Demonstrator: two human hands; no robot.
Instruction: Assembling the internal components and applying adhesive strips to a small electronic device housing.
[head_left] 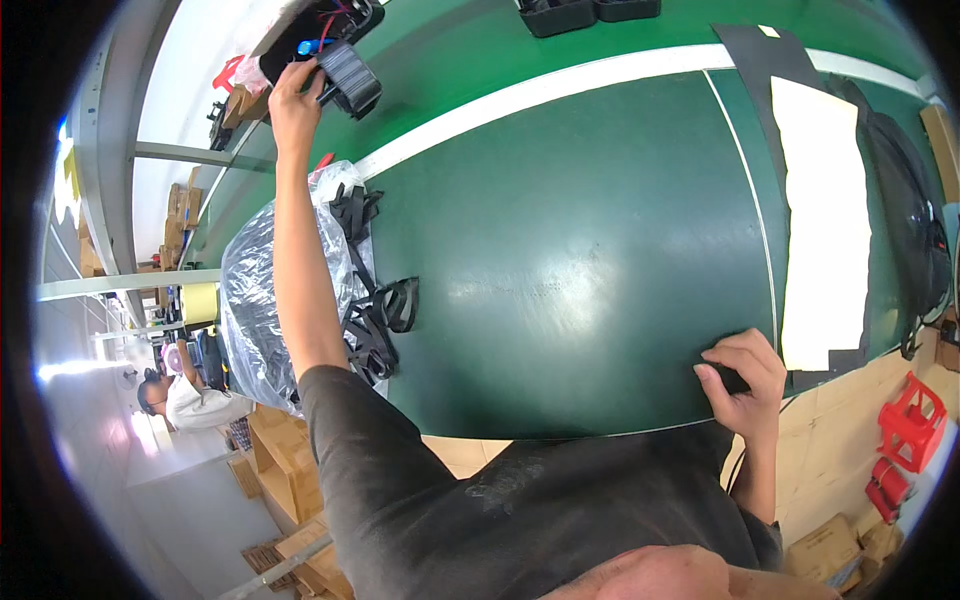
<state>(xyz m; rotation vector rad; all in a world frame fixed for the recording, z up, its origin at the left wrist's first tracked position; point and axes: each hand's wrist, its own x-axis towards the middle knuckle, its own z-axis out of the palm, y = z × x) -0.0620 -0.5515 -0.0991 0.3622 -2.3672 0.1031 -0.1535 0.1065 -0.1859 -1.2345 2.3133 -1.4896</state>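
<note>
My left arm stretches to the far left, past the bag on the table. At its end my left hand (pixel 295 103) is closed on the edge of a dark ribbed block (pixel 351 80), held beside a black bin of parts. My right hand (pixel 748 385) rests over the near right edge of the green table (pixel 560 240). Its fingers are curled loosely, the thumb stands apart from them, and nothing shows between.
A clear plastic bag (pixel 250 290) lies on the left with black straps (pixel 375 330) beside it. White sheet (pixel 825 220) and a black bag (pixel 905 210) are at right. Red stools (pixel 910 425) stand beyond. Another person (pixel 195 400) is far left.
</note>
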